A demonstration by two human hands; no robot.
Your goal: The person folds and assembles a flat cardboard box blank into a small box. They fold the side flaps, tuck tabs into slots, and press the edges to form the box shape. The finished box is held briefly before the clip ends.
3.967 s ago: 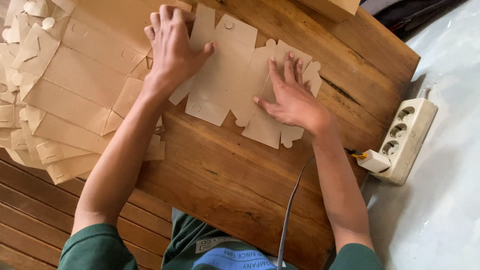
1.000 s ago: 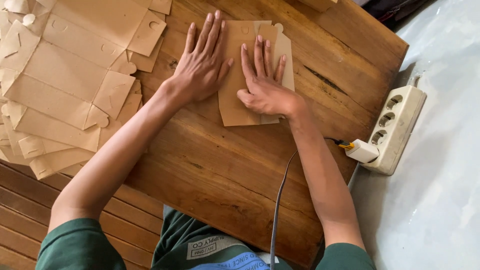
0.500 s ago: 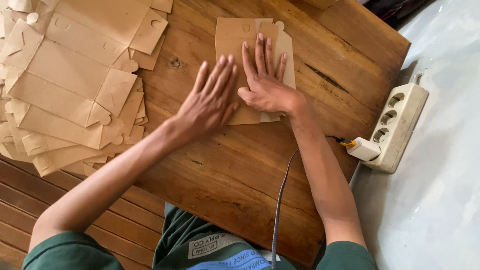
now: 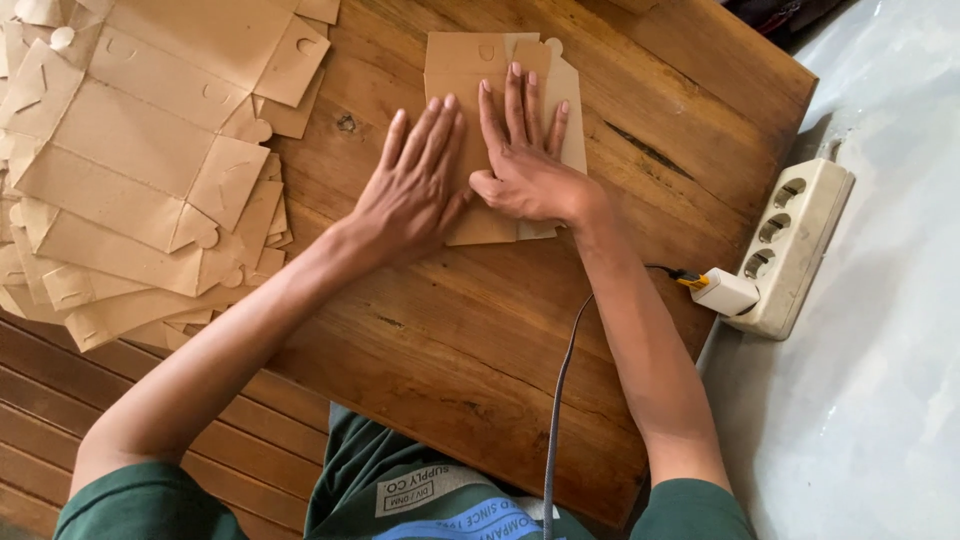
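a: what's different from a moment ago?

b: my left hand point(image 4: 412, 187) has slid back. a second ago it lay flat on the counter point(image 4: 470, 330) beside the folded cardboard point(image 4: 462, 75); half a second ago it was drawing toward me, and now it rests over the sheet's near left corner, fingers spread and pointing away from me.

a: and the other?

b: my right hand point(image 4: 525, 165) has hardly moved. it lies flat on the middle of the cardboard, thumb tucked toward the left hand, the two nearly touching.

a: so what's the grip doing?

b: nothing is pinched or clasped. both hands are open, palms down, pressing on the sheet rather than holding it.

a: where's the cardboard itself?

b: under both palms, its far end sticking out beyond my fingertips. four seconds ago it was spread wide with its tabs out; now it's a narrow doubled strip, so i'd judge the fold is made and i'm flattening the crease.

a: anything else close by?

b: well left of my left hand sits the pile of flat cardboard cut-outs point(image 4: 140, 160). right of my right wrist a white power strip point(image 4: 790, 245) lies at the counter's edge, with a plug point(image 4: 722, 292) in it and a grey cable point(image 4: 557, 400) running back past my right forearm.
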